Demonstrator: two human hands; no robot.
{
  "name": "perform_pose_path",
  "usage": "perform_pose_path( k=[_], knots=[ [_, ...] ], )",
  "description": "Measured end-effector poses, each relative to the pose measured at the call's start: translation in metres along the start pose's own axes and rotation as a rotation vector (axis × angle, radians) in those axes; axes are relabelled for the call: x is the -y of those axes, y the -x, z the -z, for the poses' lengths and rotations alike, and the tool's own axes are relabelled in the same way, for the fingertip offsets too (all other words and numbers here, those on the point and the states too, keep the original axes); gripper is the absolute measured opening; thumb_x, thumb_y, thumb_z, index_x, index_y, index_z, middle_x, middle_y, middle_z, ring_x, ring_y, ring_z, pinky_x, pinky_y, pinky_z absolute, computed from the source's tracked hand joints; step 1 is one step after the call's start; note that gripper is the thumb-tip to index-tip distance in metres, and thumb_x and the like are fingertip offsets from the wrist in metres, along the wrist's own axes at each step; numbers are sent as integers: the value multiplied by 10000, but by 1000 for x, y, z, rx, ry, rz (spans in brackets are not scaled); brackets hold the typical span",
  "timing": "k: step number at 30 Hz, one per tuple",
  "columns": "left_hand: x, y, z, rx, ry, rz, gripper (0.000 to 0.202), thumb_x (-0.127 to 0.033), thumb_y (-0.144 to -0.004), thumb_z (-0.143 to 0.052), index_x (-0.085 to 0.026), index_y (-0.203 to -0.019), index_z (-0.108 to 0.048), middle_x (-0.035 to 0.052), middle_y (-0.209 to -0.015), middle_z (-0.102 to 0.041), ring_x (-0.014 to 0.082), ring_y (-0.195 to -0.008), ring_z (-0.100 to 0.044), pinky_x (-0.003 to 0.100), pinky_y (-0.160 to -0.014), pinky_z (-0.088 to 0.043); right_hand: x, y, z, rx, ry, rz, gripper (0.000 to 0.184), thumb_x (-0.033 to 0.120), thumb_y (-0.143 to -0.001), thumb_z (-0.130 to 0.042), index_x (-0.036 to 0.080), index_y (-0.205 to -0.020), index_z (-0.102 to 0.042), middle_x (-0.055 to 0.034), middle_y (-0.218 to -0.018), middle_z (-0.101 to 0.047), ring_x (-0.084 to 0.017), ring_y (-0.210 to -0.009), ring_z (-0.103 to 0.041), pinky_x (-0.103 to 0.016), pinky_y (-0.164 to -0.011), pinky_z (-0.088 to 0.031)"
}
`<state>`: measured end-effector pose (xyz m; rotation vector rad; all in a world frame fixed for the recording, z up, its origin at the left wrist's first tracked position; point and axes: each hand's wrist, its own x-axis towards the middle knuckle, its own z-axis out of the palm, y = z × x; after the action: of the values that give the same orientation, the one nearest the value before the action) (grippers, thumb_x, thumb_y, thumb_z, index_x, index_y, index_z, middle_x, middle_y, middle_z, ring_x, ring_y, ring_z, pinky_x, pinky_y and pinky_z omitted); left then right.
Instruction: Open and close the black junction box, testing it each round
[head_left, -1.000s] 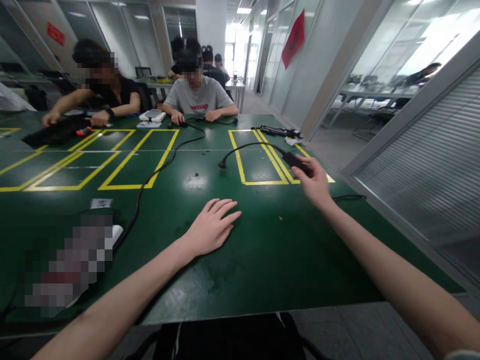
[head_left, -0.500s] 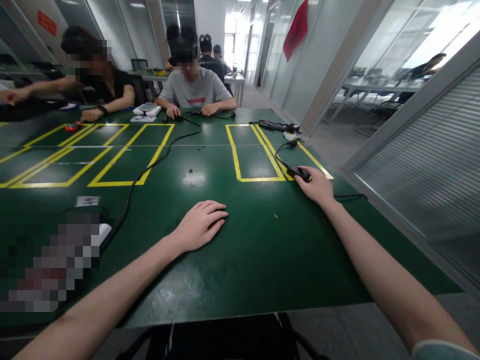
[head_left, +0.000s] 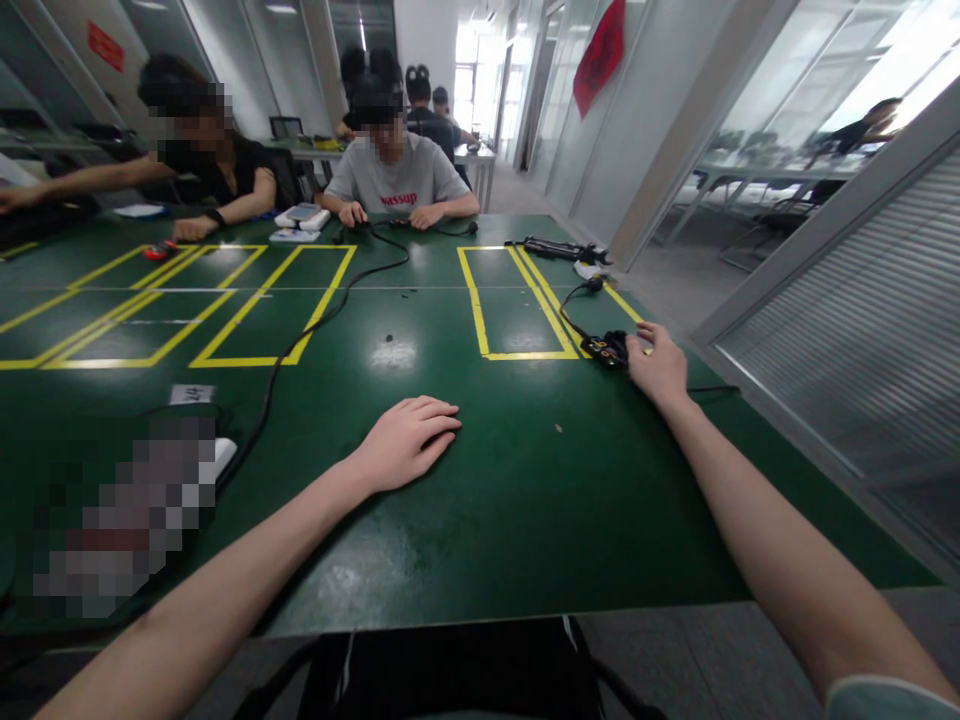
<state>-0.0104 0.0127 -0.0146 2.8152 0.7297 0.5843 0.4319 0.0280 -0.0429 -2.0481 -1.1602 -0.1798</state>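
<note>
My left hand (head_left: 409,440) lies palm down on the green table (head_left: 525,500), fingers together and stretched forward, holding nothing. My right hand (head_left: 658,365) reaches to the table's right side. Its loosely spread fingers sit just right of a small black device (head_left: 607,348) with yellowish marks on top. The thumb is at the device's right end, and I cannot tell whether it touches. The device lies on the table at the corner of a yellow tape rectangle (head_left: 517,355). A thin black cable (head_left: 570,305) curls from it to a plug farther back.
A long black cable (head_left: 300,335) runs from a white block (head_left: 225,455) at my left toward two people seated across the table. A black tool (head_left: 559,248) lies at the far right. The table's right edge is close beyond my right hand.
My right hand brought the black device down from mid-air onto the table, then slid off it to the right. The device's cable now curls behind it. My left hand stayed put.
</note>
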Motion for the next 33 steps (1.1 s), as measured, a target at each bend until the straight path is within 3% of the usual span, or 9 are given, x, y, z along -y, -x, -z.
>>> perform_pose_path(
  k=[3, 6, 12, 17, 20, 26, 33],
  knots=[
    [1, 0, 0, 7, 4, 2, 259, -254, -1038, -515, -204, -1155, -740, 76, -1308, -726, 240, -1226, -656, 458, -1055, -533, 4, 5, 5, 41, -7, 136, 376, 470, -807, -683, 190, -1050, -745, -159, -1162, -675, -333, -1005, -659, -466, -889, -529],
    [2, 1, -1, 9, 15, 5, 261, -258, -1040, -513, -201, -1151, -742, 77, -1309, -726, 241, -1230, -655, 459, -1055, -534, 8, 6, 9, 103, -14, 213, 355, 513, -763, -722, 192, -901, -780, -136, -1024, -658, -305, -887, -651, -446, -808, -543],
    [1, 1, 0, 8, 20, 11, 271, -260, -1041, -502, -215, -1149, -747, 74, -1309, -727, 235, -1225, -656, 456, -1061, -535, 10, 2, 10, 107, -21, 226, 447, 553, -760, -726, 176, -988, -801, -99, -864, -666, -279, -785, -629, -415, -746, -538],
    [1, 1, 1, 13, 16, 12, 267, -265, -1038, -512, -202, -1151, -746, 76, -1308, -727, 241, -1223, -657, 461, -1061, -537, 9, 3, 11, 164, -4, 241, 385, 489, -784, -699, 175, -978, -811, -118, -909, -709, -289, -832, -656, -414, -756, -529],
    [2, 1, 1, 15, 22, 14, 266, -263, -1038, -514, -200, -1157, -743, 76, -1311, -726, 241, -1229, -654, 467, -1061, -537, 9, 3, 11, 206, 16, 276, 366, 469, -763, -724, 199, -993, -814, -111, -914, -731, -292, -824, -664, -385, -685, -503],
    [2, 1, 1, 15, 27, 12, 262, -266, -1030, -525, -216, -1163, -745, 78, -1315, -723, 239, -1228, -655, 467, -1060, -540, 7, 2, 11, 164, -51, 195, 400, 518, -696, -781, 208, -947, -813, -72, -786, -731, -263, -715, -649, -343, -600, -449],
    [2, 2, 1, 7, 35, 9, 253, -263, -1027, -531, -213, -1157, -742, 76, -1313, -723, 240, -1229, -652, 462, -1057, -540, 4, 2, 7, 244, -304, 36, 448, 550, -621, -789, 184, -875, -747, -31, -665, -664, -195, -591, -577, -324, -568, -435]
  ],
)
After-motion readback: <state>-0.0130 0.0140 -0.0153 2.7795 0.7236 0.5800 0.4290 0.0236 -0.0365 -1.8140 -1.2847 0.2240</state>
